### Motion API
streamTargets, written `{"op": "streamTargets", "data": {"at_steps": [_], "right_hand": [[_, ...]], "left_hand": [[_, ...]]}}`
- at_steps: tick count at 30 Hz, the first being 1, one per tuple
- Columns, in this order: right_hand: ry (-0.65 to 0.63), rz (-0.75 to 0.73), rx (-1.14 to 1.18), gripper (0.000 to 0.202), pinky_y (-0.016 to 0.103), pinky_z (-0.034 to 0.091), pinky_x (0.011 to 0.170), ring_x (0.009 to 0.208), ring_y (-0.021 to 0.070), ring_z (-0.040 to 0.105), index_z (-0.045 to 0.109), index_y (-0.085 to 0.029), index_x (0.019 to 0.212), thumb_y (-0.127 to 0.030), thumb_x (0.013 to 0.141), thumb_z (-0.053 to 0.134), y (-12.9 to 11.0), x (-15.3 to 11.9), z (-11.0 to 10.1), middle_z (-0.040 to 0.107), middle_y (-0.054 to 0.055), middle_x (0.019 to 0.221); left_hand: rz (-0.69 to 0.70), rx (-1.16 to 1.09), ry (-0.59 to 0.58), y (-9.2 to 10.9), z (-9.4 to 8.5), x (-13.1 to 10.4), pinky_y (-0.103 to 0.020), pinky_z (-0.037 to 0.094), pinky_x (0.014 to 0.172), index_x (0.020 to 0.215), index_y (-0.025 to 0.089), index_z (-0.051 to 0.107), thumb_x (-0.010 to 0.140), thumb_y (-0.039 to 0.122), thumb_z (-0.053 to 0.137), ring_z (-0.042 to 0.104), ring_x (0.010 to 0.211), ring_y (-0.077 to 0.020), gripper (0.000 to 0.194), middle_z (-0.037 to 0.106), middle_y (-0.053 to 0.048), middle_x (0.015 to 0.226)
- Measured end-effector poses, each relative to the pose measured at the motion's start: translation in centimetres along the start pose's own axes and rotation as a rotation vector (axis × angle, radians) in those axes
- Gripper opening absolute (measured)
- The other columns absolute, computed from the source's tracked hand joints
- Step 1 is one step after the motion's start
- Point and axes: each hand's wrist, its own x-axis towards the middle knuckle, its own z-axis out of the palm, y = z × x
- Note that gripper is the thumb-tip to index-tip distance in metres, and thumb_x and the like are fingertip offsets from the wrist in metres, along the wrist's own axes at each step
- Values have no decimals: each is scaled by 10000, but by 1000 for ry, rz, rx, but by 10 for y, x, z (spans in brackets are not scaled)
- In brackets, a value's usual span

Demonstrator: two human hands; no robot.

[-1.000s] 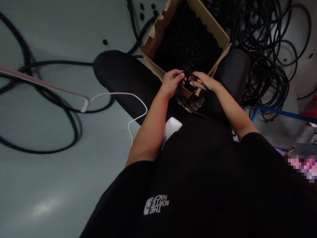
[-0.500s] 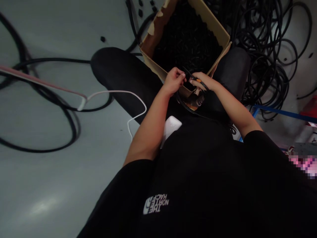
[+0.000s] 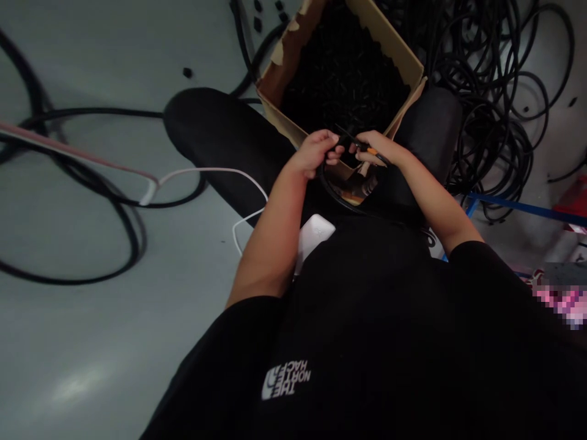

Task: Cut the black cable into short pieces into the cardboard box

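Note:
My left hand [image 3: 318, 151] is closed around a black cable [image 3: 334, 194], which loops down from the fingers towards my lap. In my right hand [image 3: 376, 146] is a pair of scissors [image 3: 372, 151] with black and orange handles, gripped by the fingers. Their dark blades point up and left, close beside the left fingertips; whether they touch the cable I cannot tell. Both hands are above the near corner of a cardboard box [image 3: 280, 119], which stands between my legs and holds a heap of short black pieces [image 3: 348, 67].
Long black cable lies in a tangled pile [image 3: 495, 110] at the right and in wide loops [image 3: 131, 226] on the left floor. A white device [image 3: 316, 235] with a white cord [image 3: 215, 169] rests at my lap. A blue bar [image 3: 527, 205] runs at the right.
My left hand has shifted slightly left and turned, its fingers now curled more around the cable. The right hand with the scissors has barely moved.

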Motion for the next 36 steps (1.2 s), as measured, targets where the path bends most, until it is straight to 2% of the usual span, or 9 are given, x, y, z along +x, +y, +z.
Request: {"op": "streamTargets", "data": {"at_steps": [3, 5, 9, 12, 18, 24, 28, 32, 36], "right_hand": [[-35, 20, -48, 25, 276, 577, 797, 735, 146, 659, 729, -151, 1036, -138, 1018, 740, -5, -10, -7, 724, -8, 841], [-43, 29, -98, 83, 278, 577, 802, 731, 144, 663, 761, -126, 1087, -102, 1022, 714, -5, -15, -9, 732, 0, 853], [-28, 13, -124, 74, 273, 572, 810, 761, 146, 695, 798, -124, 1101, -126, 1047, 748, -2, -18, -9, 789, 31, 919], [-33, 45, -75, 52, 259, 564, 770, 715, 136, 678, 764, -150, 1058, -183, 1061, 804, 0, -18, -7, 784, 7, 865], [-13, 69, 78, 201, 234, 604, 746, 747, 146, 704, 686, -192, 1101, -311, 1133, 845, 6, -9, 0, 731, -14, 873], [-22, 1, 152, 271, 255, 649, 770, 839, 177, 742, 690, -199, 1192, -434, 1188, 825, 16, 0, 4, 727, 6, 944], [-120, -9, 186, 337, 279, 668, 755, 773, 184, 732, 692, -195, 1205, -497, 1182, 842, 14, -3, 6, 691, -20, 852], [-257, -29, 187, 359, 317, 691, 748, 737, 203, 737, 701, -180, 1123, -481, 1129, 895, -2, -13, 3, 693, -9, 787], [-271, -57, 177, 322, 284, 670, 710, 710, 190, 715, 662, -197, 1046, -429, 1117, 875, -15, -21, -3, 691, -10, 769]], "left_hand": [[-42, -23, -31, 2, -4, -2, -219, 509, 539, 953, 274, 535, 1079, 425, 994, 596, 585, -136, 500, 573, 36, 721], [-55, -24, -22, -1, -8, 1, -204, 477, 511, 931, 270, 527, 1086, 406, 987, 559, 555, -119, 504, 563, 42, 710], [-46, -29, 20, -6, -14, 9, -179, 407, 463, 898, 268, 503, 1084, 439, 999, 492, 508, -91, 556, 544, 56, 686], [11, -21, 64, -3, -12, 9, -188, 461, 485, 903, 271, 503, 1078, 502, 1013, 552, 529, -107, 586, 552, 57, 684], [140, -57, 141, 5, 1, 2, -360, 738, 821, 1114, 264, 749, 1079, 622, 988, 868, 925, -268, 431, 791, -55, 866], [129, 5, 146, -5, -1, 5, -483, 764, 996, 1289, 241, 823, 1077, 786, 913, 901, 1249, -381, 592, 872, -146, 1098], [251, 47, 239, -5, -9, 8, -372, 705, 958, 1214, 274, 762, 1006, 859, 963, 868, 1301, -319, 653, 857, -92, 1122], [308, 126, 311, -1, -16, 10, -266, 588, 932, 1087, 230, 630, 1122, 852, 852, 831, 1329, -228, 661, 825, -37, 1080], [333, 46, 371, -11, -16, 17, -296, 634, 902, 1081, 253, 656, 997, 908, 947, 855, 1231, -266, 721, 795, -42, 1051]]}}
